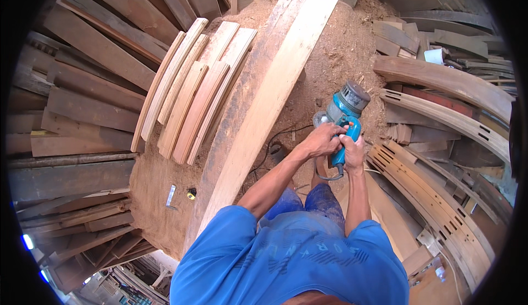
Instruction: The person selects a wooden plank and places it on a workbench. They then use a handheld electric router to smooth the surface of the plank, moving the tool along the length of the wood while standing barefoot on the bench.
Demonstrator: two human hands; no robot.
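Note:
Both my hands are on a corded teal power tool with a round dark-grey end, held up to the right of a long workpiece. My right hand is closed around its rear handle. My left hand is closed against the same handle from the other side, partly covering it. Which kind of tool it is, I cannot make out. Its cord leaves the handle's lower end. A long pale wooden board slants away from me beside a darker, stained beam. The tool is apart from the board.
Several moulded wooden strips lie left of the beam. A yellow-and-black tape measure rests on the sawdust-covered floor. Planks are stacked along the left. Slotted wooden pieces lie on the right. A dark cable trails near my feet.

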